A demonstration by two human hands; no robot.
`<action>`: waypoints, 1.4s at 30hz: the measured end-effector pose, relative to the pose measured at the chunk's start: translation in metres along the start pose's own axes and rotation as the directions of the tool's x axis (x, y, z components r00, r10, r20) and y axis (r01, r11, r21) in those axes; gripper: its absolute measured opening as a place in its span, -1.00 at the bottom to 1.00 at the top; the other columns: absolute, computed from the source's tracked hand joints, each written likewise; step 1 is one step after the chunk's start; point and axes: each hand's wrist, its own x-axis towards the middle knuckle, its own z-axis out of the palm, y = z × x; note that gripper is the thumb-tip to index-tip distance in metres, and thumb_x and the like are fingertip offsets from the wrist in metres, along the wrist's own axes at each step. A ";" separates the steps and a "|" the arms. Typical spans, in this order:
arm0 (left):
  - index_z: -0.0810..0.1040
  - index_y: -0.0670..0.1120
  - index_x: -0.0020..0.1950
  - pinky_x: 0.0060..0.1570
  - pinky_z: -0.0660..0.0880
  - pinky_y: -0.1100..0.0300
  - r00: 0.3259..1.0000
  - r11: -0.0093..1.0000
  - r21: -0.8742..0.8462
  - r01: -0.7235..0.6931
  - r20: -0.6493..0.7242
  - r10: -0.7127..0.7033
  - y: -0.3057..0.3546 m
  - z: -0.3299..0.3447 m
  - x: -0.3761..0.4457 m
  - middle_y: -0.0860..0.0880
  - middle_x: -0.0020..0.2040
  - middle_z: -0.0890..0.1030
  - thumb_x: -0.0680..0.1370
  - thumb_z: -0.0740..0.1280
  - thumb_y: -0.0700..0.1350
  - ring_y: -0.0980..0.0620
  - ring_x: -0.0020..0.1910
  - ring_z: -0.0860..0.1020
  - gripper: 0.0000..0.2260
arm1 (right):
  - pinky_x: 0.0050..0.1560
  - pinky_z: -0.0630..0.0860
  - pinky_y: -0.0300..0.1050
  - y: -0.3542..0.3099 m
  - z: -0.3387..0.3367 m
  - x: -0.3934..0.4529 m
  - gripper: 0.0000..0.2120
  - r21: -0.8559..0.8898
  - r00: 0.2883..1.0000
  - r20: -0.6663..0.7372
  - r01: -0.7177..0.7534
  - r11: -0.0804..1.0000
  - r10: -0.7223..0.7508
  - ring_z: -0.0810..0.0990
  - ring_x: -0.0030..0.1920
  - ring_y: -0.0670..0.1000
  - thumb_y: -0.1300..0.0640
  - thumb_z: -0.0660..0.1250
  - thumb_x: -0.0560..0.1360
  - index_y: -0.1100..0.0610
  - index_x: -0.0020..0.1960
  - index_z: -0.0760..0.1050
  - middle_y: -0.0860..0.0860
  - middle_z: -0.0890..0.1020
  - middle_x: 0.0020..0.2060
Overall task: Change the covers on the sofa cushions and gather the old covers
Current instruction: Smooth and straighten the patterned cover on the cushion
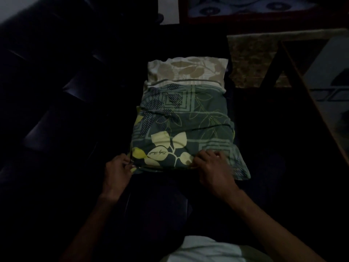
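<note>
Dim room; dark tufted sofa point(47, 103); patterned rug point(251, 59); glass-topped table point(324, 87).

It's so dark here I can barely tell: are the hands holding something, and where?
Both grip the green cover along its near edge: left hand at the corner, right hand nearer the middle.

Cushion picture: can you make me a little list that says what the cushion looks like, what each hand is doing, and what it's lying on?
cushion: lies flat, far end showing a cream cover with tan leaves
green cover: dark green cover with yellow leaves, over most of the cushion, not the far end
left hand: left hand pinches the green cover's near left corner
right hand: right hand grips the green cover's near edge
surface: dark sofa
light: very dim
</note>
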 end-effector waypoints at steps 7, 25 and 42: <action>0.58 -0.09 0.11 0.05 0.55 0.07 0.997 0.995 0.097 -0.019 0.081 0.011 0.006 -0.014 0.003 -0.11 0.10 0.55 0.41 0.45 -0.30 -0.06 0.03 0.58 -0.70 | -0.09 0.52 -0.07 -0.017 -0.009 0.000 -0.78 0.333 0.982 0.175 -0.121 0.935 0.065 0.63 -0.12 -0.03 -0.20 0.40 0.46 -0.06 -0.06 0.59 -0.13 0.63 -0.12; 0.64 0.00 0.11 0.06 0.46 0.29 0.939 0.950 -0.037 -0.310 0.141 0.312 0.034 -0.016 -0.005 0.08 0.06 0.58 0.46 0.44 -0.29 0.15 0.02 0.55 -0.71 | -0.05 0.57 -0.13 0.003 -0.022 0.009 -0.87 0.432 0.898 0.162 -0.437 0.789 0.408 0.66 -0.09 -0.12 0.02 0.44 0.49 -0.08 0.04 0.66 -0.17 0.71 -0.10; 0.57 0.04 0.26 0.24 0.40 -0.04 0.876 0.893 -0.016 -0.450 0.186 0.445 0.228 0.087 0.036 0.01 0.20 0.50 0.53 0.37 0.15 -0.04 0.27 0.42 -0.65 | 0.04 0.55 -0.12 0.059 -0.028 0.027 -0.75 0.676 0.523 0.379 -0.720 0.157 0.764 0.63 -0.01 -0.04 0.12 0.27 0.55 0.01 0.21 0.56 -0.04 0.66 0.02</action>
